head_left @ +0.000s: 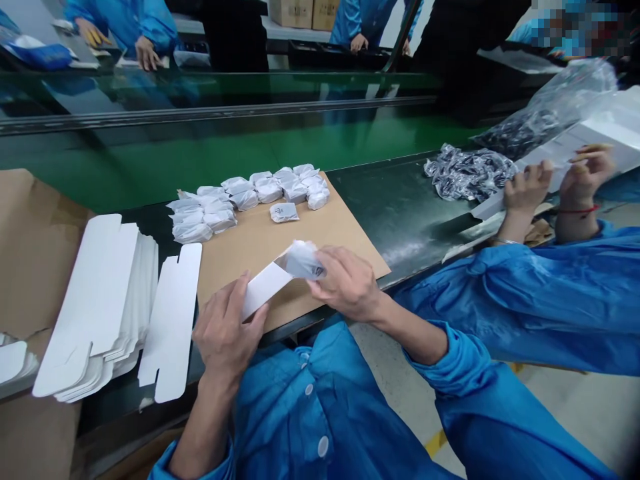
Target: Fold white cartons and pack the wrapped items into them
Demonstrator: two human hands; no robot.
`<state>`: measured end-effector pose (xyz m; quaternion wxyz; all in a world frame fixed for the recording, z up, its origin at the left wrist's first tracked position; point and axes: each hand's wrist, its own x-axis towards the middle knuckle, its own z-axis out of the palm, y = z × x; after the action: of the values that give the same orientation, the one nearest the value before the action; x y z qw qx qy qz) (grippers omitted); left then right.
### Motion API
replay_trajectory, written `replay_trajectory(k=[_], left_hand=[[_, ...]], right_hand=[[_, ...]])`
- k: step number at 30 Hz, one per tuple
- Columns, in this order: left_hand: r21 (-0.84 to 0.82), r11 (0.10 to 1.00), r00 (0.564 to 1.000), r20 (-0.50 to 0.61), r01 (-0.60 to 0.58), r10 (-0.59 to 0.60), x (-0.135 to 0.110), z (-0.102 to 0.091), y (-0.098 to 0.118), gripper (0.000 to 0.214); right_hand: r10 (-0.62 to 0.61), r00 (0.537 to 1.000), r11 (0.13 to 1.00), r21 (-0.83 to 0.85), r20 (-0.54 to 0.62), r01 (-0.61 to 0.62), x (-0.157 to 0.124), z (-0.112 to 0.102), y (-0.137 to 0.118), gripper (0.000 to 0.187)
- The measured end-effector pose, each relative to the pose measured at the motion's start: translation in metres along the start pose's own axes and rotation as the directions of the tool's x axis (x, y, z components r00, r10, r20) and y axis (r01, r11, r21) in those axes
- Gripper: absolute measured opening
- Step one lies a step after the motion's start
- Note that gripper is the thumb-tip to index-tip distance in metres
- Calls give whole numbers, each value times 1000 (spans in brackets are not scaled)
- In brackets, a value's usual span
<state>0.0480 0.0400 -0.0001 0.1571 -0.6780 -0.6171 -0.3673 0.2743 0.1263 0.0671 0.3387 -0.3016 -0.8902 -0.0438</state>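
Note:
My left hand [225, 330] grips a small white carton [265, 285] by its near end, above the front edge of a brown cardboard sheet [240, 250]. My right hand [345, 283] pinches a small white plastic packet [304, 260] at the carton's open far end; how far it is inside I cannot tell. One loose packet [284, 213] lies alone on the cardboard. Behind it several identical packets [250, 197] lie in rows.
A stack of flat white carton blanks [107, 307] lies to the left. A green conveyor belt [200, 153] runs behind. A co-worker's hands [553, 187] at right hold a white box beside a pile of dark bagged parts [467, 172]. More people in blue stand beyond.

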Motion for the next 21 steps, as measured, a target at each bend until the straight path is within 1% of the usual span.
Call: replay_trajectory(k=[1,3,4,6,7,8,9,10,13,14,17,19,21], left_hand=[[8,1000,1000,3,-10,10,-1,-1,0,61],[10,998,997,48,-66,65,-1,-3,-2,59],[1,994,991,73,-110,110,-1,-4,-3,58],[-18,980,973,113,-199,200,1,-6,-6,56],[-33,972,964,123,-233,235,2,-6,-7,55],[-51,967,960,119,-248,253,3,-7,-7,54],[-64,967,963,102,-245,251,4,-8,-7,53],[-70,970,968,80,-231,236,5,-8,-6,53],[-66,981,983,2,-183,184,4,-10,-2,55],[-63,981,983,-17,-186,185,3,-10,-1,56],[-81,972,974,-76,-219,213,-1,-11,0,59],[-79,969,969,-103,-233,225,-2,-12,-1,57],[-71,975,976,-76,-209,203,-1,-14,1,53]], right_hand=[[-71,994,997,24,86,70,0,1,1,29],[-186,953,982,84,238,171,3,-4,8,28],[-231,921,972,115,313,205,6,-8,12,28],[-295,836,955,165,462,246,13,-20,19,30],[-318,795,948,187,517,257,17,-25,21,32],[-332,768,943,204,548,262,21,-30,21,33],[-338,761,941,210,553,266,23,-34,20,34],[-337,773,942,203,538,269,24,-37,18,35],[-330,833,943,197,444,269,22,-39,12,35],[-338,849,939,212,407,272,19,-38,11,35],[-373,876,917,266,305,297,14,-33,9,35],[-383,882,918,214,274,333,12,-33,6,33],[-413,867,911,106,279,400,11,-35,0,31]])
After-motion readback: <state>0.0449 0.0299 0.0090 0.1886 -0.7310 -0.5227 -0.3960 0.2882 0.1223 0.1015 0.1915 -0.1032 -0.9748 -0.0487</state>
